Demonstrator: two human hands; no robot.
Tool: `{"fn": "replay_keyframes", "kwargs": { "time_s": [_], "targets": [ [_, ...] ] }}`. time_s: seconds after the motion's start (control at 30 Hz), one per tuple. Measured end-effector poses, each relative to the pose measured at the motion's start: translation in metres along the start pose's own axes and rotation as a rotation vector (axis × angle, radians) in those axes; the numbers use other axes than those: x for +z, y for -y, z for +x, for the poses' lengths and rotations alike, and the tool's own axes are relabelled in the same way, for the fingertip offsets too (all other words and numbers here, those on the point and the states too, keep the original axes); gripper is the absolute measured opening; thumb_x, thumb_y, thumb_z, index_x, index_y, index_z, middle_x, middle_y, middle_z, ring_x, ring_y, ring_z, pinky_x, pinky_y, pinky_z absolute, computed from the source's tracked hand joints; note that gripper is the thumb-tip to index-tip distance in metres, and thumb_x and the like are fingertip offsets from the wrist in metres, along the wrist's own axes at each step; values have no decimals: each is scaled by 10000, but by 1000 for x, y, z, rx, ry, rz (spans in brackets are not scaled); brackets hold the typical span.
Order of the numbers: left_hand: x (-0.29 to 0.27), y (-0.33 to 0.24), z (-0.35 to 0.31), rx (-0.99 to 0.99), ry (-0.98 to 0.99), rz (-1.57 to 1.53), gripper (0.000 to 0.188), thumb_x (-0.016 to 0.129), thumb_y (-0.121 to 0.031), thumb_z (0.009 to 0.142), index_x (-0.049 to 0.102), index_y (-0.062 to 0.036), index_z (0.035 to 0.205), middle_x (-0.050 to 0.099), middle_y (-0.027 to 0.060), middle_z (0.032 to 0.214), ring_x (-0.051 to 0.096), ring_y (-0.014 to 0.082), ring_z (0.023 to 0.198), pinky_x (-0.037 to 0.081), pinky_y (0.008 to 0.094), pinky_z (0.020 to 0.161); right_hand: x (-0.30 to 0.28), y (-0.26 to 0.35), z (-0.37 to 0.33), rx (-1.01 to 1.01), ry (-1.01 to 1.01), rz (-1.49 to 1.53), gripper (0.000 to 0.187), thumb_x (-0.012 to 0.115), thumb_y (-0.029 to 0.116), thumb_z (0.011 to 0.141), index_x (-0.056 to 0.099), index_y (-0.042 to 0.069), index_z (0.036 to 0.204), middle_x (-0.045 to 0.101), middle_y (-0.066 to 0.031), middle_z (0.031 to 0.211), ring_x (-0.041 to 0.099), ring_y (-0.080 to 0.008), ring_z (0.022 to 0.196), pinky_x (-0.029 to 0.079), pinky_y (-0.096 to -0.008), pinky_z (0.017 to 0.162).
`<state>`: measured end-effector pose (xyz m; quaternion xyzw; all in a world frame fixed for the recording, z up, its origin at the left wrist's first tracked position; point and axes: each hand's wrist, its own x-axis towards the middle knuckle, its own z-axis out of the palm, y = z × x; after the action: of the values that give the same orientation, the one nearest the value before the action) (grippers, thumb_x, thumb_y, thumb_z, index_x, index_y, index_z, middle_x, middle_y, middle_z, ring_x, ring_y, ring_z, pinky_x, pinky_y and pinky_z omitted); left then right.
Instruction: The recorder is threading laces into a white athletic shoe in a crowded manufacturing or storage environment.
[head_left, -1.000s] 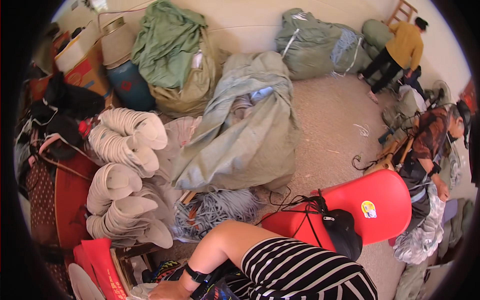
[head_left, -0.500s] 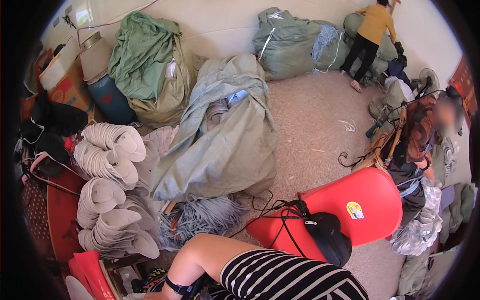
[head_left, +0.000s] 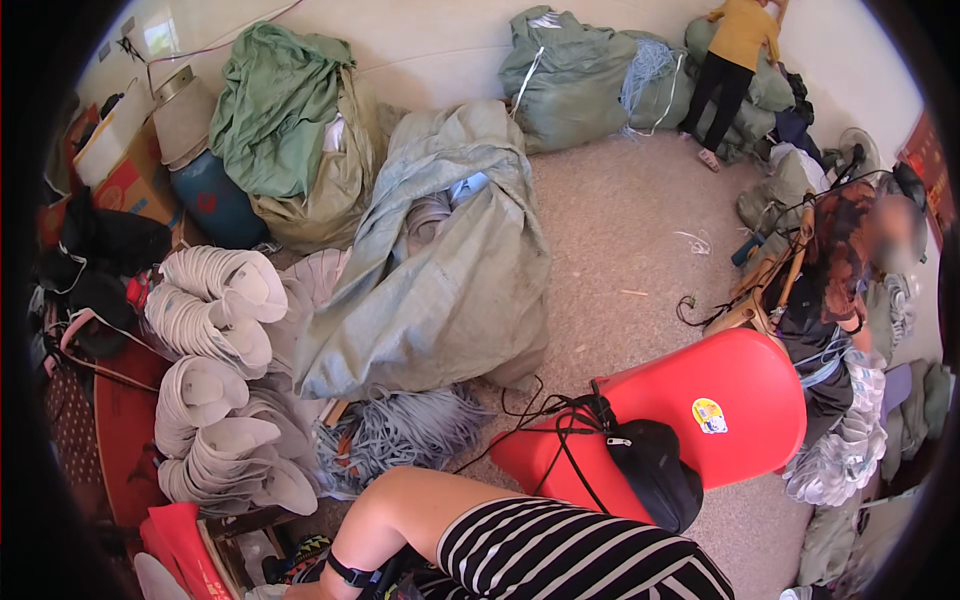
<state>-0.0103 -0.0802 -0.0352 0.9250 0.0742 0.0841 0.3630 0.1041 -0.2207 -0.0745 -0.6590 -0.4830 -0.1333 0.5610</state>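
Note:
Bent at the elbow, one bare arm crosses the lower edge. It comes from a black-and-white striped sleeve on the right, so it looks like my right. A dark wristband [head_left: 352, 576] circles its wrist. Only a sliver of my right hand [head_left: 312, 592] shows before the frame cuts it off; its fingers are hidden. Near it are a pale curved piece [head_left: 266, 592] and a dark multicoloured patterned item [head_left: 308, 556]. Stacks of nested white cap-like pieces [head_left: 205, 392] stand beyond, on the left. My left hand is out of view.
A red plastic chair [head_left: 745, 385] carries a black pouch [head_left: 655, 475] with straps. Grey-blue strips [head_left: 405, 440] lie before a large grey-green sack [head_left: 450, 300]. One person in yellow [head_left: 745, 45] stands far right; another in brown-patterned clothing [head_left: 845, 255] reaches toward stacked whitish pieces [head_left: 845, 440].
The view has shifted slightly, moving the far scene up and a little left. The far person in yellow has shifted posture. My arm stays in nearly the same pose.

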Motion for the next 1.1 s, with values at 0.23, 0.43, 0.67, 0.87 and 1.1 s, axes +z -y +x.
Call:
{"fn": "replay_keyframes", "kwargs": {
  "time_s": [0.23, 0.43, 0.67, 0.87, 1.1],
  "targets": [
    [-36, -16, -28, -30, -105, -7, 345, 630, -99, 902, 608, 36, 1218, 639, 243, 1118, 612, 376, 993, 511, 447, 851, 1, 4, -2, -19, -9, 101, 136, 568, 176, 891, 496, 60, 897, 512, -140, 879, 555, -347, 819, 456, -440, 670],
    [0, -17, -16, -419, -249, -815, 107, 566, -143, 973, 532, -145, 872, 448, -71, 738, 375, 16, 605, 298, 191, 522, -38, 20, -17, 229, 115, 124, 198, 613, 218, 883, 563, 65, 998, 586, -139, 919, 604, -367, 822, 497, -451, 689],
    [11, -26, -25, -475, -375, -908, 106, 598, -168, 975, 614, -74, 929, 562, -44, 775, 463, 32, 642, 366, 181, 568, -77, 36, 15, -16, 481, -304, 153, 600, 222, 890, 577, 71, 878, 590, -105, 840, 602, -304, 831, 504, -398, 709],
    [5, -11, -30, -484, -327, -1093, 149, 587, -197, 992, 588, -48, 1003, 601, -21, 785, 489, 27, 623, 397, 171, 568, -66, 30, 32, 341, 465, 24, 120, 583, 141, 943, 616, 26, 946, 640, -105, 809, 641, -275, 737, 508, -354, 664],
    [-5, -7, -34, -537, -107, -971, 169, 593, -203, 991, 595, -37, 956, 573, -34, 706, 474, 9, 586, 381, 166, 529, -67, 19, 44, 568, 387, 197, 148, 558, 133, 987, 617, 13, 1051, 610, -6, 812, 573, -82, 749, 467, -240, 680]
  ]
}}
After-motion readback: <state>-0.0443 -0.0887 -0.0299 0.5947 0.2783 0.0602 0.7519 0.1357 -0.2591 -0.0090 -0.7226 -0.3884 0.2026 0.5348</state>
